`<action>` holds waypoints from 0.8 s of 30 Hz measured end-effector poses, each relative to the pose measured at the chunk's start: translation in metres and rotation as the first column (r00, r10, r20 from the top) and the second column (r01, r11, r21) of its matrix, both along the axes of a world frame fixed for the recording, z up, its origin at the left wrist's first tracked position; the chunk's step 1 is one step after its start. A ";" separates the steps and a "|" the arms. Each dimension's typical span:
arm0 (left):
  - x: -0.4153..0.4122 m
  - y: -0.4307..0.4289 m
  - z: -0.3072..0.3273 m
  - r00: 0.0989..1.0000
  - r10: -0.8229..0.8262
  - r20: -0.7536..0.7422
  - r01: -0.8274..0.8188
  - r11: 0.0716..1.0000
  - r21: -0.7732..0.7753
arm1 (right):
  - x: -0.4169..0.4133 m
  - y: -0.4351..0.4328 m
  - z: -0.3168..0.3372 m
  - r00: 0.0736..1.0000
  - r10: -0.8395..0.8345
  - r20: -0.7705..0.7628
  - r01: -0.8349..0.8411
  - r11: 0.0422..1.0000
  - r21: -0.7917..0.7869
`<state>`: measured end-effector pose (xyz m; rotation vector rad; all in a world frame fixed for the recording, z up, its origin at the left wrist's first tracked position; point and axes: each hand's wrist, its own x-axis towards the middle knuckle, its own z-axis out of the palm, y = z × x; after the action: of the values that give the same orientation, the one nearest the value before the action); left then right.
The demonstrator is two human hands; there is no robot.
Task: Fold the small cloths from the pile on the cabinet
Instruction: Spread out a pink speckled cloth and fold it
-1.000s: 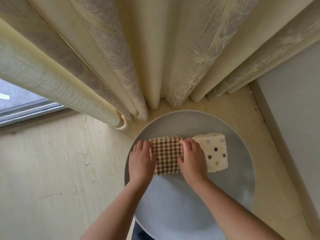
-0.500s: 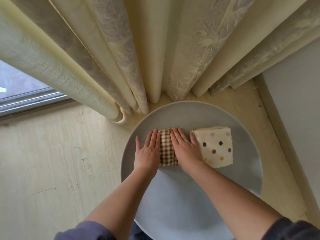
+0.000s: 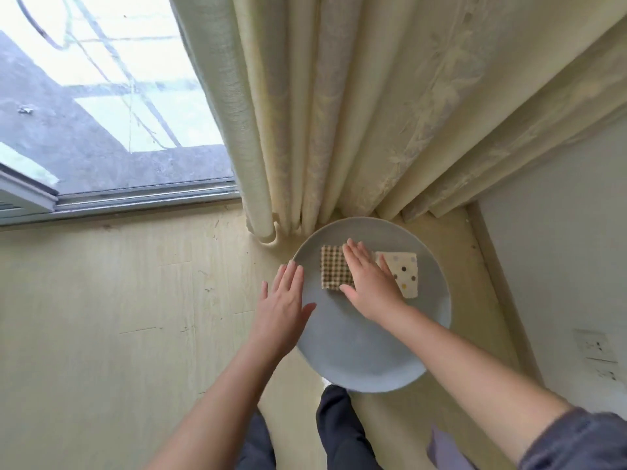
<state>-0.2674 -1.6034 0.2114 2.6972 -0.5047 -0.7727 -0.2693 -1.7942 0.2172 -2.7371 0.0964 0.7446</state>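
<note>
on the round grey table (image 3: 356,354) we press the folded checked cloth (image 3: 334,270) flat under our right hand (image 3: 368,283), fingers straight and together; our left hand (image 3: 285,305) hovers with fingers straight at the rim. a careless slide could nudge the dotted cloth (image 3: 405,271) just beside it and undo its fold

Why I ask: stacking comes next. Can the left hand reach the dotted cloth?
Probably not directly: the right hand lies flat over the checked cloth and an edge of the dotted cloth, between it and the left hand.

On round grey top (image 3: 356,351): checked cloth (image 3: 333,270), dotted cloth (image 3: 404,271)
</note>
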 end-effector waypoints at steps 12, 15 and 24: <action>-0.072 0.264 0.147 0.952 0.042 0.304 0.006 0.988 -0.157 | -0.050 0.257 0.115 0.973 0.068 0.219 -0.077 0.996 0.033; -0.074 0.353 0.157 0.913 0.081 0.400 -0.021 0.988 -0.152 | -0.054 0.337 0.123 0.963 0.112 0.244 -0.128 0.991 0.050; -0.025 0.580 0.134 0.851 0.237 0.470 -0.185 0.971 -0.155 | 0.026 0.551 0.115 0.946 0.184 0.265 -0.207 0.976 0.061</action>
<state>-0.2921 -1.0231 0.3454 2.7737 -0.3282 0.0049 -0.2435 -1.2433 0.3319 -2.7569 -0.2629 0.4210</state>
